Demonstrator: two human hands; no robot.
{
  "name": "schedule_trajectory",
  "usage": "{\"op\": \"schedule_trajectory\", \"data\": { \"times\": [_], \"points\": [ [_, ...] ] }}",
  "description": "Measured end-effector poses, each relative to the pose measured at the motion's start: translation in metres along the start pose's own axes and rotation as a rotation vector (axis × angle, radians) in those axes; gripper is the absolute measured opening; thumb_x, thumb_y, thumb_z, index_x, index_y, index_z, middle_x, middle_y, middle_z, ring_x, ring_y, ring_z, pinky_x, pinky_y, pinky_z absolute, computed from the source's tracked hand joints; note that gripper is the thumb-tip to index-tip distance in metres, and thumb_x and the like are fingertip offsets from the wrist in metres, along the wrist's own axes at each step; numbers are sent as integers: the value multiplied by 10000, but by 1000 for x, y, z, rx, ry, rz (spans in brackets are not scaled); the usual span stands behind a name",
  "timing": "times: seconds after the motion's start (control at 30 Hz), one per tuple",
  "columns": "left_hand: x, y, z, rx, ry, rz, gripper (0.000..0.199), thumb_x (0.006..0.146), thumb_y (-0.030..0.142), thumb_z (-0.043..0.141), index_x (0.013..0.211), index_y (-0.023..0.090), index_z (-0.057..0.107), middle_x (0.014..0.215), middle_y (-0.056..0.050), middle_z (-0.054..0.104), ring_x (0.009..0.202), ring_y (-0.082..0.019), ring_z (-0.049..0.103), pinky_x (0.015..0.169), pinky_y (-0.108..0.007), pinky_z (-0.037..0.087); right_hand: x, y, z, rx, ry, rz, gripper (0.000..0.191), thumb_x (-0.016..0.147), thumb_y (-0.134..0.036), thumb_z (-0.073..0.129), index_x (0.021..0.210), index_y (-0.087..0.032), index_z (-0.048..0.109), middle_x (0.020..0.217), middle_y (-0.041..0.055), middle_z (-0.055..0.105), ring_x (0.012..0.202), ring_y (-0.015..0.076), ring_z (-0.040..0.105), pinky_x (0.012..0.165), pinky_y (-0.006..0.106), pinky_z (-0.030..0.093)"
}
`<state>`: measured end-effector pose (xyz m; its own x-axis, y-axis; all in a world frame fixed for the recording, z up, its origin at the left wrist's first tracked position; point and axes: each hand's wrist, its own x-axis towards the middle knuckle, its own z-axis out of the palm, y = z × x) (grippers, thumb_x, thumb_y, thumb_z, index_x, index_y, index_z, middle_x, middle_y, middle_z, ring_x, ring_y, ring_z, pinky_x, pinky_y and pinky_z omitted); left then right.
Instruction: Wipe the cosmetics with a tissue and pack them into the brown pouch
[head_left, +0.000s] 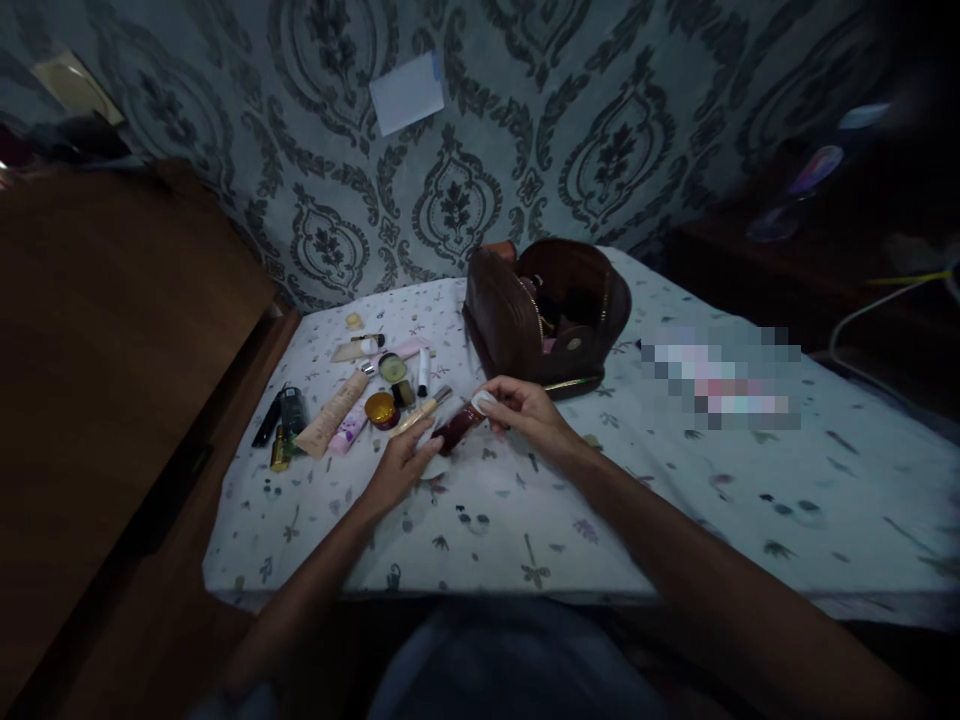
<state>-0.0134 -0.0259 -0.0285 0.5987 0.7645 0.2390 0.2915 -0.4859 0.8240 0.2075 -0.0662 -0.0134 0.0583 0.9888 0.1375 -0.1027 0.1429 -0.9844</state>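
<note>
Both of my hands are on a small dark red bottle (456,430) with a white cap (483,400), tilted over the patterned cloth. My left hand (401,465) is closed at its lower end. Thumb and fingers of my right hand (529,412) pinch the cap end. Just beyond my left hand lie a slim gold-toned tube (417,415), an amber jar (382,409) and a purple-and-white tube (349,428). A beige squeeze tube (334,412) slants to the left of these. Behind my right hand stands an unzipped brown bag (504,325), with dark items partly visible inside.
A white cloth with small prints (495,540) covers the table. Farther left are a dark green bottle (293,408) and a gold-coloured bottle (280,450). A blurred-out patch (731,380) lies on the right. A wooden cabinet (112,380) borders the left side; patterned wallpaper rises behind.
</note>
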Motion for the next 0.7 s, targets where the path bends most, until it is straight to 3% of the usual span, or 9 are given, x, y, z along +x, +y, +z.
{"op": "schedule_trajectory", "data": {
  "times": [0.1, 0.27, 0.5, 0.6, 0.7],
  "points": [
    [-1, 3, 1, 83, -17, 14, 364, 956, 409, 513, 1157, 141, 658, 1213, -119, 693, 1166, -278, 619, 1047, -448, 461, -1, 2, 1, -41, 20, 7, 407, 732, -560, 731, 801, -177, 612, 639, -10, 609, 456, 81, 431, 412, 220, 331],
    [-1, 17, 3, 253, 75, 40, 334, 954, 370, 528, 1186, 165, 656, 1204, -115, 702, 1165, -279, 628, 1023, -431, 483, 2, 6, -1, -79, 32, -12, 420, 741, -583, 718, 780, -184, 596, 587, -22, 584, 445, 78, 402, 431, 225, 307],
    [10, 37, 11, 377, 144, 304, 371, 1023, 274, 360, 1290, 159, 590, 1113, -124, 659, 1064, -214, 616, 943, -380, 516, 6, 11, 1, -69, 35, -40, 449, 712, -611, 727, 756, -192, 574, 626, -18, 594, 452, 83, 436, 431, 231, 344],
    [13, 32, 15, 468, 120, 448, 351, 1008, 207, 386, 1307, 186, 568, 1249, -126, 621, 1182, -224, 574, 1020, -412, 484, 7, 12, 2, -61, 55, -29, 465, 678, -621, 746, 750, -199, 563, 586, -27, 579, 432, 89, 432, 416, 234, 347],
    [12, 22, 14, 519, 87, 508, 348, 992, 141, 397, 1290, 194, 569, 1324, -127, 605, 1248, -219, 558, 1067, -417, 468, 7, 13, 2, -65, 63, -12, 459, 675, -612, 749, 765, -202, 563, 579, -22, 594, 431, 95, 440, 412, 235, 348]
  ]
}}
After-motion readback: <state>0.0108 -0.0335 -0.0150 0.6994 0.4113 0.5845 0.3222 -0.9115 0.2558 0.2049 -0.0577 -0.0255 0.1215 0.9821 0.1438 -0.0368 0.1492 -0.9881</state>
